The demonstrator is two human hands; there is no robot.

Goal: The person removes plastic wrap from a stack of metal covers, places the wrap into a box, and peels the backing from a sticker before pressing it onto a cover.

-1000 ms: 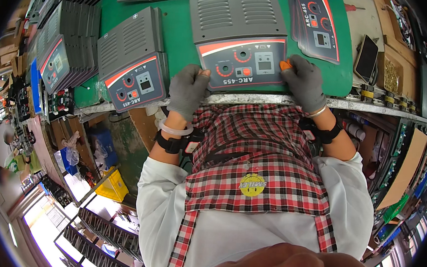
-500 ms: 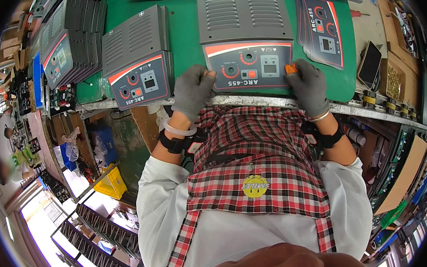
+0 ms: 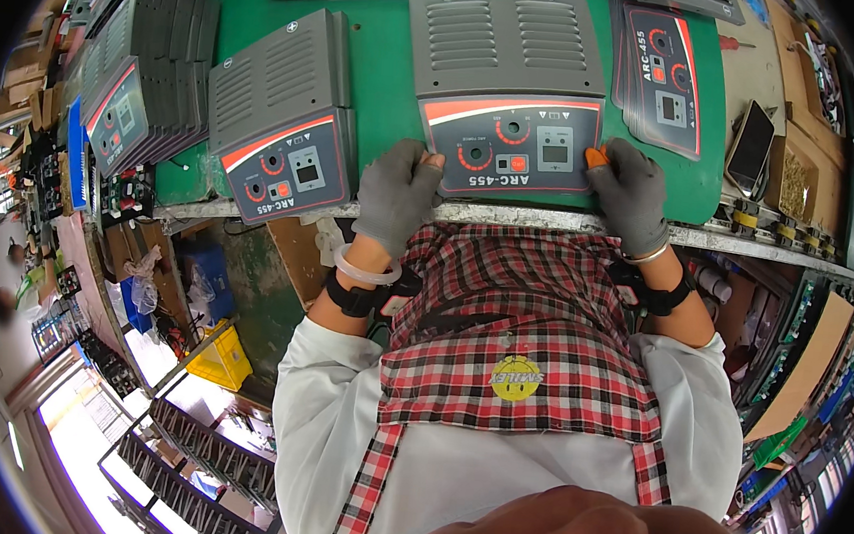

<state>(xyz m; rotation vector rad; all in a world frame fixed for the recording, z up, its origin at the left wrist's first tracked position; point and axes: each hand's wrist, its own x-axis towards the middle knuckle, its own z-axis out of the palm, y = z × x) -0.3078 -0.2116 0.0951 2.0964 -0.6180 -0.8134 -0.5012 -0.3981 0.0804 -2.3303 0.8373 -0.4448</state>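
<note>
A grey metal panel (image 3: pixel 509 53) with two louvred vent areas lies in front of me on the green bench. Its near, bent-down face carries a dark label (image 3: pixel 516 159) with a red and white stripe, dial rings and a small display window. My gloved left hand (image 3: pixel 398 194) is closed at the left edge of this face, thumb against the label. At the opposite edge my gloved right hand (image 3: pixel 633 193) is closed too, its orange-tipped thumb pressing the label's side. The curled fingers of both hands are partly hidden.
Left of my hands stands a short stack of labelled panels (image 3: pixel 281 85), with a taller stack (image 3: pixel 140 84) beyond it. Loose label sheets (image 3: pixel 667 80) lie fanned out at right. Farther right are a phone (image 3: pixel 751 142) and a box of small screws (image 3: pixel 795 181). The metal bench edge (image 3: pixel 521 217) runs before me.
The whole scene sits slightly lower and further right in the picture. Both hands keep their places at the panel's two edges.
</note>
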